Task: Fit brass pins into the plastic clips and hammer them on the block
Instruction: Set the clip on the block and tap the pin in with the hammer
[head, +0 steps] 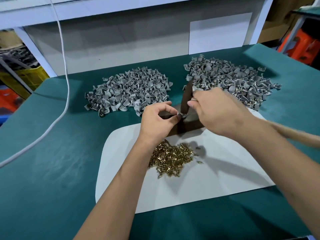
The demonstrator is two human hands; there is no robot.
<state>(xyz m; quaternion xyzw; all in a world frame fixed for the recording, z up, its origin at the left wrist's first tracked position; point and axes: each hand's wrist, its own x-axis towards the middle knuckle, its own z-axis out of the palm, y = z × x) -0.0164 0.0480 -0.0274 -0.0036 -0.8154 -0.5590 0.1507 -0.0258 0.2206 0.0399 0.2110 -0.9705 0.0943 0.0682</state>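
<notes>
Two bare forearms reach up from the bottom of the frame over a white mat (225, 170) laid on the green surface (52, 170). Just beyond them, at centre frame, a loose heap of brass pins (171, 158) glints on the mat. Above it the left hand (155, 122) pinches a small grey plastic clip (181, 115) between thumb and fingertips, steadying it on top of the dark block (188, 125). The right hand (220, 111), fingers curled, grips a dark hammer head (187, 97) close to the metal, the pale wooden handle (297, 137) trailing off blurred toward the right edge; the head stands nearly upright, its lower end at the clip. Whether a pin already sits in the clip cannot be told at this size.

Two mounds of grey clips wait in the upper half: one at centre left (129, 90), another at upper right (233, 78) with flecks of brass among its pieces, probably finished work.

By the look of it, the clip is light, stiff and easily skewed, so it is best held low on its sides, fingertips clear of the strike. The pins are tiny, smooth and prone to roll; short, gentle taps seem wise, as the thin plastic could crack.
</notes>
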